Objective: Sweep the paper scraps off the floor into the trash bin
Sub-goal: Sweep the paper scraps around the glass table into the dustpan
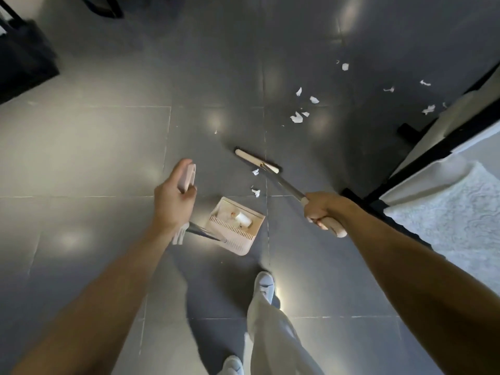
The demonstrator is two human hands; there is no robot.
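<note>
Starting at the far left, a dark piece of furniture (21,58) stands on the grey tiled floor (94,147). The left hand (173,196) curls round the pink grip (188,175) of a long-handled dustpan (239,249), whose pan sits on the tiles just ahead of the person's shoe (263,282) with some white bits inside. Three small paper scraps (255,192) lie between the pan and the broom head (257,160), which is down at the floor. The right hand (320,209) grips the broom's handle. Beyond the broom head, other scraps (296,118) lie scattered toward a white rug (460,212) at the right.
</note>
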